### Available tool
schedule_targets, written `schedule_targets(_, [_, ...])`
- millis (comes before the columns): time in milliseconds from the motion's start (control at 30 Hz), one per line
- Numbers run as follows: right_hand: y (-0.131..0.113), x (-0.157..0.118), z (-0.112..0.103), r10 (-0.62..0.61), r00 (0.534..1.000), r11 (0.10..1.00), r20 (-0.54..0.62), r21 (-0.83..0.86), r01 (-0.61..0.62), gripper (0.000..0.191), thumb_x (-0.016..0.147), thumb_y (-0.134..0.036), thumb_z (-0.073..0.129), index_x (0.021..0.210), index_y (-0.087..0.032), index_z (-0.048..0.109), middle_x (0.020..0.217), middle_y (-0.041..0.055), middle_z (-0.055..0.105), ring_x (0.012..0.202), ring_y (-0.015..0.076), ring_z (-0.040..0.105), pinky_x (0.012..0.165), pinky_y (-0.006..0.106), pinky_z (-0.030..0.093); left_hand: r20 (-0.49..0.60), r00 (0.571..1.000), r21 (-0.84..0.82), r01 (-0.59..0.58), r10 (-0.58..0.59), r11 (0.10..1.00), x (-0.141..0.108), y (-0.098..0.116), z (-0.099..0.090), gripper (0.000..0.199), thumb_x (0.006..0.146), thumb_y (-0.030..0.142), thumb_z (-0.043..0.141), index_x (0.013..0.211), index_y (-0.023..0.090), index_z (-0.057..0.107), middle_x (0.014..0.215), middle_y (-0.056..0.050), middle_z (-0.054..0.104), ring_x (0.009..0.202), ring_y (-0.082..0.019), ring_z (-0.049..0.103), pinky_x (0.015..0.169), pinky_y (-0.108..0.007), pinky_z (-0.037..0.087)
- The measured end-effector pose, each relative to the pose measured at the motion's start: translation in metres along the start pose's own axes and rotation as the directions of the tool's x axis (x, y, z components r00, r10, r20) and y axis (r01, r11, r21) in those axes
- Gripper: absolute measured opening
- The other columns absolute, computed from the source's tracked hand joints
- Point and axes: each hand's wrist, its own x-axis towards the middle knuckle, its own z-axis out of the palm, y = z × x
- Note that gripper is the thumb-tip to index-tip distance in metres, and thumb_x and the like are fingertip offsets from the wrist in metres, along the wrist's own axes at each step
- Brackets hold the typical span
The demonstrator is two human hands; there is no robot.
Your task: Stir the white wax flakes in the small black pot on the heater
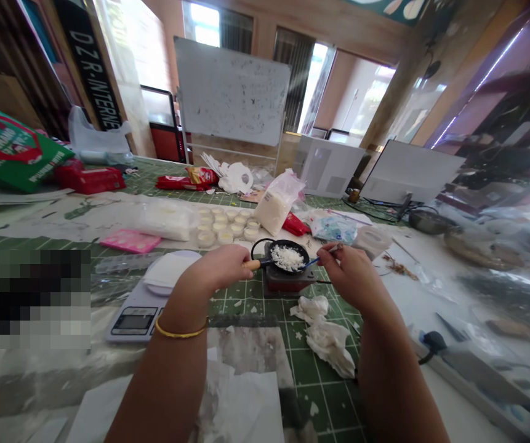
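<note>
A small black frying pan (308, 250) sits over a compact hot plate (287, 283) on the green gridded mat. White flakes or chips (287, 258) fill the pan; I cannot tell exactly what they are. My left hand (228, 267), with a gold bangle at the wrist, is closed around the pan's light wooden handle (253, 264). From the other side, my right hand (345, 267) pinches a thin blue stirring stick (312, 261), whose tip reaches the pan's right rim. Most of the stick is hidden by the fingers.
Left of the pan stands a kitchen scale (138, 323). Behind are several small filled cups (224, 237) and a bag of white granules (276, 206). Crumpled tissues (329, 344) lie in front. A power strip (472, 381) with a black plug is at right.
</note>
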Motion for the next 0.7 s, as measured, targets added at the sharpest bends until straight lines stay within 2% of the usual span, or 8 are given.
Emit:
schedule_targets(100, [-0.006, -0.002, 0.001, -0.065, 0.996, 0.997, 0.066, 0.038, 0.062, 0.027, 0.087, -0.032, 0.038, 0.079, -0.020, 0.060, 0.076, 0.0037, 0.067, 0.078, 0.0197, 0.059, 0.073, 0.031, 0.037, -0.004, 1.000, 0.005, -0.003, 0.003, 1.000, 0.000, 0.000, 0.000, 0.022, 0.068, 0.039, 0.050, 0.077, 0.020, 0.058, 0.072, -0.003, 0.062, 0.060, -0.016, 0.055, 0.047, -0.025, 0.031])
schedule_targets(200, [-0.010, -0.003, 0.002, -0.107, 0.992, 0.992, 0.059, 0.079, 0.103, 0.025, 0.087, -0.032, 0.038, 0.085, -0.022, 0.061, 0.077, 0.0022, 0.067, 0.077, 0.0189, 0.060, 0.074, 0.030, 0.036, -0.015, 1.000, 0.007, 0.002, -0.002, 1.000, 0.000, 0.001, 0.000, 0.021, 0.068, 0.039, 0.051, 0.076, 0.020, 0.058, 0.073, -0.003, 0.061, 0.061, -0.016, 0.055, 0.047, -0.024, 0.031])
schedule_targets(333, [-0.009, -0.002, 0.003, -0.053, 0.998, 0.998, -0.024, 0.043, 0.054, 0.026, 0.086, -0.032, 0.039, 0.086, -0.020, 0.062, 0.076, 0.0036, 0.067, 0.079, 0.0203, 0.059, 0.073, 0.032, 0.037, 0.000, 1.000, -0.009, 0.012, -0.012, 1.000, 0.000, 0.001, 0.000, 0.024, 0.069, 0.039, 0.051, 0.078, 0.019, 0.059, 0.073, -0.003, 0.062, 0.061, -0.015, 0.055, 0.047, -0.023, 0.031])
schedule_targets(533, [-0.010, 0.000, 0.006, -0.091, 0.994, 0.980, 0.066, 0.182, 0.078, 0.025, 0.084, -0.034, 0.044, 0.085, -0.022, 0.065, 0.075, 0.0009, 0.068, 0.068, 0.0165, 0.060, 0.065, 0.027, 0.039, -0.009, 1.000, -0.007, 0.009, -0.009, 1.000, -0.001, 0.002, -0.001, 0.023, 0.069, 0.039, 0.051, 0.078, 0.020, 0.059, 0.074, -0.003, 0.062, 0.062, -0.016, 0.055, 0.048, -0.024, 0.031])
schedule_targets(700, [-0.014, 0.000, 0.009, -0.030, 0.999, 0.979, -0.031, 0.199, 0.035, 0.024, 0.083, -0.034, 0.045, 0.088, -0.022, 0.066, 0.074, 0.0014, 0.068, 0.070, 0.0172, 0.060, 0.067, 0.028, 0.040, 0.002, 1.000, -0.006, 0.025, -0.025, 1.000, -0.002, 0.004, -0.001, 0.024, 0.069, 0.039, 0.050, 0.079, 0.020, 0.060, 0.073, -0.003, 0.062, 0.059, -0.015, 0.054, 0.048, -0.024, 0.031])
